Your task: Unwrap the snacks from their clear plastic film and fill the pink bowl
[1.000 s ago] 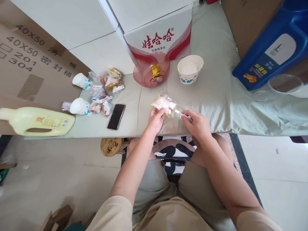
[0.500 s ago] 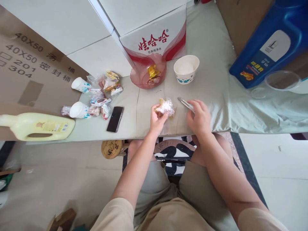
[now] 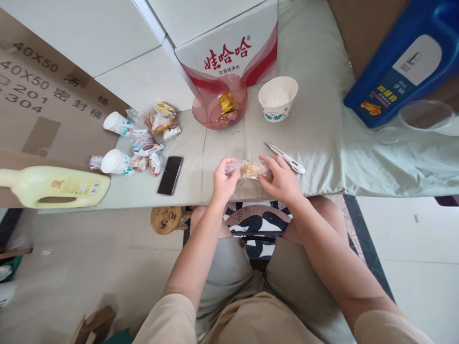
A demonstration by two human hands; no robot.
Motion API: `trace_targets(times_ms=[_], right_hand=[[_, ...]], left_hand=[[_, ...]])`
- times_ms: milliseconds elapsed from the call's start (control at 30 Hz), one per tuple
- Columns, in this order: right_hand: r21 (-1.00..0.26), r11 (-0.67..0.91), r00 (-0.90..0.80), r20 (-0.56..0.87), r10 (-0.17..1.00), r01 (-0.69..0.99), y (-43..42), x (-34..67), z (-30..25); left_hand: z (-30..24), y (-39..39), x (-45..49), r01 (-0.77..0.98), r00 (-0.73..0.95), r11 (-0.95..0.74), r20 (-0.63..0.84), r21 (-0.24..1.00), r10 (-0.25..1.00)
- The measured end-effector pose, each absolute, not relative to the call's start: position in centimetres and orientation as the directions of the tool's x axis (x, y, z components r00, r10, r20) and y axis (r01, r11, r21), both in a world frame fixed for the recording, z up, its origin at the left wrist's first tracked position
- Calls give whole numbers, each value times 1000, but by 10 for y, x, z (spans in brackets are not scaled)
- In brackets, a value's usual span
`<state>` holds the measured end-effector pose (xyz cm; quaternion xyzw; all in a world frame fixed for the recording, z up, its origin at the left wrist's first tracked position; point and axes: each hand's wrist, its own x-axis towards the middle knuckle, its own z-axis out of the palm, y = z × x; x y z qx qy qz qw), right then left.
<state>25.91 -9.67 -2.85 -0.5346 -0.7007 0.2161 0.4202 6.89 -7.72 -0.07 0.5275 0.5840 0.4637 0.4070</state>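
Note:
Between my two hands, low over the cloth near the front edge, is a snack in a clear, shiny wrapper [image 3: 252,169], with a yellowish-brown filling showing through. My left hand [image 3: 225,177] pinches the wrapper's left end. My right hand [image 3: 281,179] grips its right end with thumb and fingers. A white utility knife [image 3: 287,157] lies on the cloth just beyond my right hand, touched by neither hand. Behind the wrapped snack stand a pink ribbed bowl [image 3: 202,114], with a yellow packet [image 3: 227,102] in it, and a white paper bowl [image 3: 277,102] with something whitish inside.
A dark phone [image 3: 170,176] lies to the left, near two paper cups [image 3: 114,161] and several packaged snacks [image 3: 145,143]. A yellow jug [image 3: 64,187] lies at far left. At right stands a blue jug [image 3: 390,71] beside a clear plastic tub [image 3: 426,114]. A printed carton [image 3: 229,48] backs the bowls.
My right hand has let go of the utility knife, which now lies on the cloth. It has moved left onto the wrapped snack, now stretched between both hands.

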Motion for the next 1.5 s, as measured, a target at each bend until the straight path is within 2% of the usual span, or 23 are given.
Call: trace_targets(times_ms=[100,233,300,367,433,500,567,667,767,833,967,1067,1167,1233,1300,1367,1433,1500], right_hand=[[-800,368,-48,394,918,474,-100,264,-24],[-882,333,158,401,902,334,-101,270,-26],[-920,287,259,356,898,268,-100,271,-31],[-934,264,319,334,887,242,-99,271,-35],[-910,309,295,387,874,278,-99,271,-37],[-855,388,191,469,862,345,-99,270,-34],[-791,443,74,517,853,422,-100,268,-31],[-713,402,-8,486,874,574,-99,262,-28],[-658,291,19,421,907,695,-100,256,-28],[-648,250,61,417,907,719,-102,254,-29],[-646,242,145,486,862,724,-101,256,-25],[-582,263,143,559,817,769,-92,261,-15],[-486,301,55,591,805,821,-82,267,2],[-382,378,-105,573,813,843,-77,270,14],[-250,510,-344,493,799,823,-75,271,25],[-147,626,-553,348,757,766,-75,270,35],[-82,685,-668,164,726,724,-79,268,43],[-32,696,-697,1,718,717,-86,266,51]], left_hand=[[-3,-74,60,140,-249,60,-23,988,968],[-9,-72,36,44,-352,99,-78,994,933],[-10,-73,21,101,-376,129,-82,986,923],[-10,-75,8,249,-385,129,-24,960,923],[-9,-75,-2,438,-350,91,77,894,933],[-6,-75,-8,583,-260,41,139,812,956],[-3,-73,-9,674,-149,-7,146,739,978],[3,-69,-7,767,-32,-31,87,640,996],[10,-67,-6,798,20,-40,40,601,999],[16,-67,-7,783,57,-87,68,616,996],[33,-64,-9,745,126,-186,139,641,982],[49,-57,-9,744,147,-242,202,622,968],[63,-51,-3,763,176,-276,224,584,959],[67,-52,2,786,265,-272,94,555,960],[67,-60,8,807,367,-278,-74,521,927],[64,-72,12,808,417,-301,-132,506,899],[63,-85,15,784,421,-335,-51,523,906],[62,-97,15,749,418,-395,83,531,905]])
